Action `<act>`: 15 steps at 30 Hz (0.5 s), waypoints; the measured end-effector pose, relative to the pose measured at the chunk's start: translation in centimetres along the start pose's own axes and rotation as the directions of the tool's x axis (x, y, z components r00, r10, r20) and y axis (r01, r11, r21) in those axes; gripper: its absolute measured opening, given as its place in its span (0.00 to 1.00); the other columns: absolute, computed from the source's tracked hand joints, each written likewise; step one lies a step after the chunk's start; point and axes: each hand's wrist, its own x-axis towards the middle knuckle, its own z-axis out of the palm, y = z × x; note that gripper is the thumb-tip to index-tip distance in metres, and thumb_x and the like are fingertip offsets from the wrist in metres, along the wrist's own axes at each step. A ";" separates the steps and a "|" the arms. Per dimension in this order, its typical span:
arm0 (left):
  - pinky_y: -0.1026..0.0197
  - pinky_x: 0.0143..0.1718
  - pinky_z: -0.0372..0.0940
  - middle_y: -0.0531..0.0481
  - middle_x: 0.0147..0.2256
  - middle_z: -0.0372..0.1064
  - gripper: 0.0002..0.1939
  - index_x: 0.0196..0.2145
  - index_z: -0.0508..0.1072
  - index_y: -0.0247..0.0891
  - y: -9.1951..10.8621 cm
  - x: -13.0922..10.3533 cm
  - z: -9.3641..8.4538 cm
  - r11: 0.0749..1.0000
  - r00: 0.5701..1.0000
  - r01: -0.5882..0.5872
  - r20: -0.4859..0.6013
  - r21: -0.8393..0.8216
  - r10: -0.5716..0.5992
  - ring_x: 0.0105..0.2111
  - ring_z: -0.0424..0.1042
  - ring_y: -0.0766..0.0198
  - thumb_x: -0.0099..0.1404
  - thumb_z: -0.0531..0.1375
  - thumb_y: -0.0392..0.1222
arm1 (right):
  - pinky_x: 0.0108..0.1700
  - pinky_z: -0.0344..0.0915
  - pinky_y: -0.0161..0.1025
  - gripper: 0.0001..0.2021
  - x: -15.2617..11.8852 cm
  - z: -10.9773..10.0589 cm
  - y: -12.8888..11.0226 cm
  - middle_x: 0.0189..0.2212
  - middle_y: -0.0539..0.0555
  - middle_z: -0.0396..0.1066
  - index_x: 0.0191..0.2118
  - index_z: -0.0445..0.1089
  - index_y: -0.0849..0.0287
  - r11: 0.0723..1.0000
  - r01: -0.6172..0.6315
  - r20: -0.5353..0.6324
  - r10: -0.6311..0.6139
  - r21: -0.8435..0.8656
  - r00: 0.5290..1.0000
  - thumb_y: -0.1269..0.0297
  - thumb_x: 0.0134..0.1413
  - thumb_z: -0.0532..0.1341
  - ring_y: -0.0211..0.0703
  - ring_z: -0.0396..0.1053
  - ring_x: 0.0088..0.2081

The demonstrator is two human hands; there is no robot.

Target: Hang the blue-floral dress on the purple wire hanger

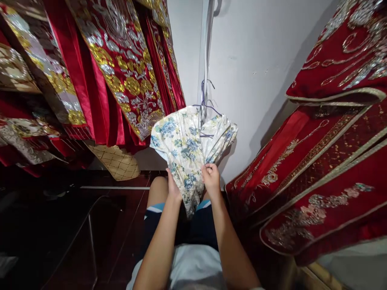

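Note:
A white short-sleeved shirt [187, 151] with blue and yellow flowers hangs by a dark purple wire hanger [206, 104] in front of me, its lower part gathered into folds. My left hand [174, 189] holds the left side of the shirt low down; its thumb shows at the edge and the other fingers are hidden behind the cloth. My right hand [211, 177] is closed, with thumb and fingers pinching the front edge of the shirt. The shirt's hem droops between my knees.
Red garments with gold and silver embroidery [130, 76] hang at the left. More red beaded garments [302, 185] hang close on the right. Behind the shirt stands a pale wall [250, 52]. The floor [127, 225] is dark reddish, with a thin metal bar [92, 241] at lower left.

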 end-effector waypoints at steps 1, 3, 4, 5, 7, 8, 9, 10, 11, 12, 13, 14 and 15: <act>0.46 0.57 0.67 0.41 0.47 0.77 0.28 0.48 0.77 0.38 -0.3 -0.4 -0.2 0.999 0.999 0.039 -0.013 0.028 -0.039 0.56 0.70 0.43 0.57 0.68 0.60 | 0.19 0.51 0.32 0.20 0.0 0.0 0.0 0.17 0.40 0.57 0.36 0.60 0.55 0.999 0.013 -0.012 -0.014 -0.052 1.000 0.46 0.49 0.66 0.33 0.55 0.17; 0.47 0.59 0.66 0.41 0.44 0.78 0.28 0.48 0.78 0.37 -0.6 -0.7 0.0 0.991 0.997 0.066 -0.039 0.116 -0.062 0.55 0.72 0.43 0.50 0.74 0.50 | 0.20 0.50 0.33 0.19 0.0 -0.2 -0.1 0.16 0.40 0.55 0.34 0.60 0.55 0.989 0.029 -0.001 -0.030 -0.143 1.000 0.46 0.51 0.65 0.34 0.55 0.18; 0.48 0.59 0.65 0.42 0.44 0.79 0.28 0.48 0.78 0.37 -0.7 -0.7 0.3 0.987 0.998 0.051 -0.055 0.150 -0.044 0.54 0.72 0.45 0.49 0.74 0.45 | 0.21 0.50 0.33 0.19 0.0 -0.4 -0.1 0.16 0.41 0.55 0.32 0.60 0.55 0.984 0.029 0.015 -0.027 -0.173 1.000 0.45 0.52 0.64 0.35 0.55 0.19; 0.48 0.60 0.65 0.43 0.43 0.79 0.27 0.48 0.77 0.37 -0.8 -0.5 0.6 0.985 0.997 0.027 -0.075 0.169 -0.015 0.54 0.73 0.47 0.49 0.74 0.41 | 0.21 0.50 0.33 0.20 0.1 -0.6 -0.1 0.16 0.42 0.54 0.30 0.59 0.54 0.981 0.027 0.029 -0.022 -0.190 0.999 0.44 0.53 0.63 0.35 0.55 0.20; 0.49 0.59 0.66 0.44 0.43 0.79 0.23 0.46 0.77 0.37 -1.1 0.1 0.8 0.984 0.990 -0.017 -0.134 0.177 0.041 0.51 0.75 0.49 0.51 0.72 0.38 | 0.21 0.49 0.33 0.22 0.0 -0.9 -0.1 0.16 0.43 0.53 0.26 0.57 0.54 0.983 0.028 0.059 -0.017 -0.181 0.998 0.42 0.54 0.62 0.35 0.53 0.20; 0.49 0.58 0.66 0.44 0.42 0.79 0.21 0.45 0.77 0.37 -1.2 0.4 0.6 0.984 0.985 -0.026 -0.164 0.179 0.055 0.51 0.75 0.49 0.52 0.71 0.38 | 0.21 0.48 0.34 0.23 -0.1 -1.0 -0.2 0.16 0.43 0.52 0.25 0.56 0.54 0.987 0.031 0.080 -0.018 -0.158 0.997 0.41 0.54 0.62 0.34 0.52 0.20; 0.50 0.57 0.67 0.44 0.41 0.78 0.18 0.43 0.77 0.36 -1.3 0.8 0.2 0.982 0.979 -0.037 -0.189 0.187 0.073 0.50 0.75 0.50 0.54 0.71 0.38 | 0.21 0.48 0.34 0.24 -0.3 -1.2 -0.3 0.16 0.43 0.51 0.25 0.56 0.54 0.992 0.034 0.107 -0.021 -0.125 0.994 0.41 0.54 0.62 0.34 0.51 0.19; 0.50 0.56 0.67 0.44 0.41 0.78 0.16 0.42 0.76 0.36 -1.4 1.1 -0.4 0.976 0.971 -0.064 -0.212 0.209 0.109 0.50 0.75 0.50 0.55 0.70 0.39 | 0.21 0.47 0.34 0.24 -0.5 -1.3 -0.5 0.15 0.43 0.51 0.24 0.56 0.54 0.995 0.034 0.133 -0.022 -0.089 0.991 0.41 0.54 0.63 0.33 0.49 0.19; 0.51 0.55 0.68 0.44 0.41 0.78 0.15 0.41 0.76 0.35 -1.4 1.4 -1.2 0.962 0.955 -0.113 -0.239 0.249 0.174 0.50 0.75 0.50 0.56 0.69 0.39 | 0.21 0.46 0.34 0.24 -0.7 -1.4 -0.8 0.15 0.43 0.51 0.24 0.56 0.54 0.998 0.029 0.153 -0.020 -0.057 0.988 0.41 0.54 0.63 0.33 0.49 0.19; 0.52 0.55 0.67 0.44 0.42 0.77 0.14 0.41 0.75 0.35 -1.4 1.7 -2.0 0.933 0.924 -0.180 -0.272 0.311 0.269 0.50 0.74 0.51 0.56 0.68 0.40 | 0.21 0.45 0.34 0.24 -1.0 -1.4 -1.1 0.15 0.43 0.53 0.23 0.57 0.55 0.999 0.021 0.161 -0.015 -0.033 0.987 0.42 0.54 0.64 0.32 0.48 0.18; 0.53 0.55 0.67 0.44 0.44 0.76 0.15 0.42 0.74 0.35 -1.4 1.8 -2.8 0.883 0.868 -0.255 -0.308 0.395 0.389 0.50 0.74 0.52 0.57 0.67 0.39 | 0.21 0.45 0.34 0.23 -1.3 -1.4 -1.5 0.15 0.44 0.54 0.23 0.58 0.55 1.000 0.013 0.160 -0.009 -0.018 0.987 0.43 0.54 0.64 0.32 0.48 0.18; 0.54 0.56 0.66 0.43 0.46 0.74 0.16 0.44 0.72 0.36 -1.5 1.9 -3.4 0.807 0.785 -0.319 -0.338 0.498 0.519 0.51 0.73 0.54 0.58 0.65 0.39 | 0.21 0.46 0.34 0.22 -1.6 -1.3 -1.8 0.16 0.44 0.56 0.23 0.60 0.56 1.000 0.006 0.154 -0.004 -0.012 0.988 0.43 0.54 0.64 0.32 0.49 0.18; 0.55 0.56 0.64 0.43 0.50 0.72 0.18 0.47 0.71 0.36 -1.5 1.8 -3.8 0.710 0.683 -0.360 -0.348 0.605 0.642 0.52 0.71 0.55 0.58 0.64 0.38 | 0.21 0.48 0.34 0.21 -1.8 -1.2 -2.1 0.16 0.45 0.58 0.23 0.62 0.56 1.000 0.002 0.149 -0.001 -0.009 0.989 0.45 0.54 0.64 0.32 0.50 0.19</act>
